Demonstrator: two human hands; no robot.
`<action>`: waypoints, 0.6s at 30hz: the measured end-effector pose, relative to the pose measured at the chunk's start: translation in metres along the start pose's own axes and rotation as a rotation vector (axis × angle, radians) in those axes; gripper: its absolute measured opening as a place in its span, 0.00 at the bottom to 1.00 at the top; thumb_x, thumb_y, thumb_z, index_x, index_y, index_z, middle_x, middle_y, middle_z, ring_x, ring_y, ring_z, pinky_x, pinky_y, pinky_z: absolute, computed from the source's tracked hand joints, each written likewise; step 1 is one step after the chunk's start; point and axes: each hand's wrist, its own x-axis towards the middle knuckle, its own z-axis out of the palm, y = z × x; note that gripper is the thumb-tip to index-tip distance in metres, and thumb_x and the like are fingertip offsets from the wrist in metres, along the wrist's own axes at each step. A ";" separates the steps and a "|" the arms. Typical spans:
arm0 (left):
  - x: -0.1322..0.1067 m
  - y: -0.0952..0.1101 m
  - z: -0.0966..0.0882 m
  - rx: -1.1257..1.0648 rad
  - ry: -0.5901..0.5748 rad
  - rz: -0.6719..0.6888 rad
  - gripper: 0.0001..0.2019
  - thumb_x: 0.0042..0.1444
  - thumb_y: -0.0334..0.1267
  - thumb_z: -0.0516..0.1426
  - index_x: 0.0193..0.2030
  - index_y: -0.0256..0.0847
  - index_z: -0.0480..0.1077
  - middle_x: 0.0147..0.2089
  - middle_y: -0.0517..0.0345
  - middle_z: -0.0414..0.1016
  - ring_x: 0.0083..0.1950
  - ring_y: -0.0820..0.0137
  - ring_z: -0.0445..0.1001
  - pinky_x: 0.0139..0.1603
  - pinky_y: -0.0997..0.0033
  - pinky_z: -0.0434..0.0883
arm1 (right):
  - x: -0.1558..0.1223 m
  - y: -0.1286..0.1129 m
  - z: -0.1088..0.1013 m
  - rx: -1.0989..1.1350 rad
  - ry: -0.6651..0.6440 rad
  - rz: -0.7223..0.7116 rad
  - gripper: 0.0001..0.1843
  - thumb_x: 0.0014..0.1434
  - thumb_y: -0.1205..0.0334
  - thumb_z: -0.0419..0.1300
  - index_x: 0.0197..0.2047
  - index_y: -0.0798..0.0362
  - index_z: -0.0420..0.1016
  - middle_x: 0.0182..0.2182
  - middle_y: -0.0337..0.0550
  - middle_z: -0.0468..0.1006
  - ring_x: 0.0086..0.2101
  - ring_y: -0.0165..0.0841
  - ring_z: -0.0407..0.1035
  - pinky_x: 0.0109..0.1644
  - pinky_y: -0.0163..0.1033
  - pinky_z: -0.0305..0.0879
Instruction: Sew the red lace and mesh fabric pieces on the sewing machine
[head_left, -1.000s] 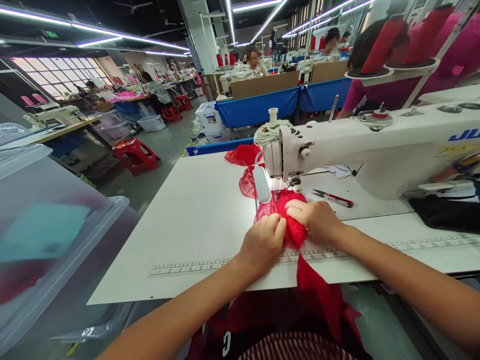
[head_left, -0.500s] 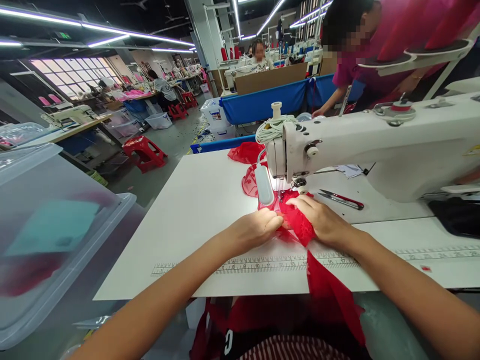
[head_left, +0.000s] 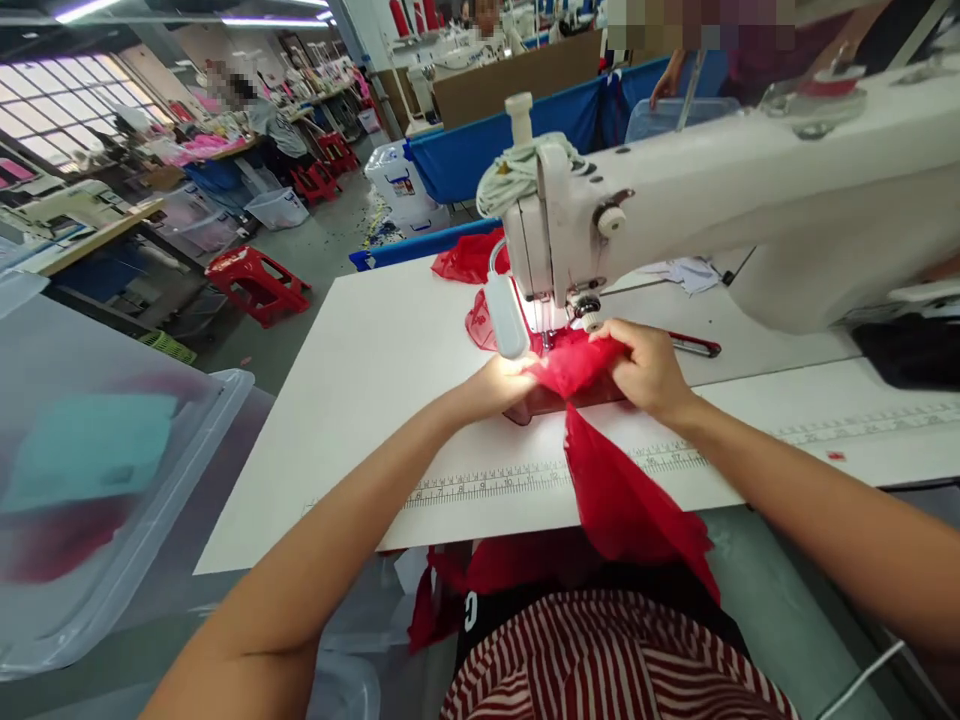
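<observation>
A piece of red lace fabric (head_left: 600,470) runs from under the needle of the white sewing machine (head_left: 720,200) across the white table (head_left: 375,370) and hangs down over its front edge into my lap. My left hand (head_left: 499,385) pinches the fabric's left edge, just in front of the machine's small lamp (head_left: 504,317). My right hand (head_left: 645,365) is closed on the fabric's right side, lifting a fold right below the needle. More red fabric (head_left: 472,258) lies behind the machine head.
Red-handled scissors (head_left: 694,345) lie on the table behind my right hand. A printed ruler strip (head_left: 480,487) runs along the table front. A clear plastic bin (head_left: 97,480) stands at my left. Red stools, other work tables and people fill the hall behind.
Both hands have moved forward with the fabric toward the needle, and the right hand has lifted a fold. My head has come closer and tilted down.
</observation>
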 end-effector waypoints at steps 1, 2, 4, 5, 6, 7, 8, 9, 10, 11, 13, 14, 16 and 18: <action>0.001 0.000 -0.004 -0.113 -0.127 -0.072 0.17 0.65 0.37 0.46 0.26 0.37 0.65 0.25 0.56 0.72 0.26 0.74 0.71 0.29 0.73 0.72 | 0.001 0.000 0.001 0.027 -0.014 0.045 0.10 0.50 0.71 0.49 0.31 0.52 0.69 0.27 0.38 0.75 0.30 0.32 0.70 0.36 0.37 0.64; 0.002 0.001 -0.009 -0.201 -0.225 -0.128 0.19 0.66 0.40 0.45 0.25 0.37 0.64 0.24 0.55 0.71 0.26 0.73 0.71 0.30 0.72 0.72 | 0.001 0.000 0.001 0.041 -0.059 0.076 0.09 0.51 0.69 0.51 0.35 0.53 0.70 0.27 0.38 0.75 0.29 0.32 0.69 0.36 0.37 0.64; 0.004 0.002 -0.016 -0.278 -0.347 -0.178 0.22 0.67 0.44 0.42 0.24 0.37 0.63 0.21 0.55 0.70 0.26 0.72 0.71 0.33 0.70 0.72 | 0.000 0.000 0.003 0.011 -0.172 0.074 0.14 0.50 0.64 0.57 0.42 0.54 0.69 0.31 0.41 0.76 0.29 0.33 0.70 0.35 0.38 0.66; 0.005 0.003 -0.019 -0.279 -0.363 -0.180 0.23 0.67 0.44 0.43 0.23 0.38 0.62 0.21 0.55 0.70 0.26 0.72 0.71 0.34 0.70 0.72 | -0.001 0.000 0.004 -0.041 -0.213 0.041 0.17 0.49 0.62 0.60 0.44 0.55 0.69 0.34 0.43 0.76 0.31 0.36 0.70 0.36 0.39 0.67; 0.006 0.003 -0.020 -0.268 -0.362 -0.173 0.21 0.66 0.44 0.44 0.24 0.38 0.62 0.23 0.56 0.70 0.28 0.72 0.70 0.36 0.70 0.71 | -0.002 0.001 0.005 -0.109 -0.230 0.003 0.19 0.48 0.60 0.62 0.44 0.55 0.69 0.37 0.47 0.76 0.34 0.39 0.71 0.37 0.41 0.67; 0.007 0.004 -0.021 -0.248 -0.345 -0.166 0.19 0.65 0.43 0.45 0.25 0.38 0.63 0.26 0.56 0.71 0.30 0.72 0.70 0.38 0.71 0.71 | -0.003 0.003 0.006 -0.184 -0.215 -0.026 0.17 0.48 0.60 0.62 0.43 0.55 0.70 0.40 0.49 0.76 0.37 0.41 0.71 0.39 0.42 0.68; 0.008 0.004 -0.021 -0.224 -0.323 -0.157 0.17 0.64 0.42 0.46 0.27 0.38 0.64 0.29 0.56 0.72 0.32 0.73 0.70 0.40 0.71 0.70 | -0.004 0.004 0.006 -0.250 -0.171 -0.043 0.14 0.49 0.62 0.60 0.41 0.54 0.72 0.41 0.51 0.75 0.38 0.42 0.71 0.40 0.43 0.68; 0.009 0.004 -0.021 -0.199 -0.299 -0.147 0.14 0.63 0.41 0.47 0.29 0.38 0.64 0.31 0.57 0.72 0.34 0.73 0.69 0.41 0.72 0.69 | -0.004 0.006 0.005 -0.291 -0.114 -0.052 0.11 0.51 0.64 0.59 0.39 0.53 0.72 0.41 0.51 0.75 0.38 0.42 0.71 0.40 0.44 0.68; 0.009 0.005 -0.021 -0.175 -0.281 -0.132 0.12 0.63 0.39 0.47 0.30 0.38 0.65 0.33 0.57 0.72 0.35 0.73 0.68 0.42 0.72 0.69 | -0.004 0.007 0.005 -0.295 -0.065 -0.062 0.09 0.51 0.66 0.57 0.38 0.53 0.72 0.41 0.50 0.76 0.37 0.41 0.72 0.40 0.43 0.68; 0.010 0.006 -0.020 -0.152 -0.273 -0.113 0.12 0.63 0.38 0.47 0.31 0.39 0.65 0.35 0.57 0.71 0.36 0.73 0.68 0.42 0.72 0.68 | -0.004 0.008 0.003 -0.264 -0.029 -0.081 0.09 0.52 0.67 0.56 0.38 0.52 0.72 0.40 0.48 0.76 0.36 0.39 0.72 0.39 0.42 0.67; 0.009 0.008 -0.020 -0.093 -0.277 -0.074 0.11 0.63 0.36 0.46 0.31 0.39 0.65 0.34 0.57 0.69 0.35 0.73 0.67 0.40 0.71 0.68 | -0.002 0.009 0.000 -0.128 -0.051 -0.153 0.08 0.53 0.69 0.55 0.36 0.51 0.72 0.36 0.44 0.76 0.33 0.35 0.71 0.38 0.39 0.67; 0.008 0.009 -0.020 -0.051 -0.273 -0.062 0.12 0.63 0.35 0.45 0.31 0.39 0.65 0.34 0.57 0.69 0.35 0.72 0.67 0.39 0.71 0.68 | -0.001 0.010 -0.001 -0.047 -0.099 -0.193 0.07 0.53 0.70 0.54 0.34 0.50 0.71 0.34 0.42 0.75 0.32 0.34 0.71 0.37 0.39 0.67; 0.003 0.011 -0.018 0.086 -0.257 -0.039 0.11 0.62 0.33 0.46 0.31 0.39 0.66 0.34 0.57 0.67 0.33 0.73 0.66 0.35 0.71 0.67 | 0.001 0.009 -0.004 0.078 -0.225 -0.238 0.07 0.53 0.71 0.53 0.31 0.50 0.69 0.30 0.40 0.74 0.31 0.33 0.69 0.36 0.38 0.67; -0.004 0.010 -0.013 0.306 -0.220 0.046 0.10 0.60 0.34 0.48 0.32 0.38 0.68 0.35 0.56 0.66 0.32 0.72 0.65 0.32 0.71 0.65 | 0.001 0.009 -0.006 0.112 -0.365 -0.263 0.06 0.53 0.70 0.54 0.33 0.51 0.68 0.32 0.41 0.73 0.32 0.33 0.69 0.37 0.39 0.66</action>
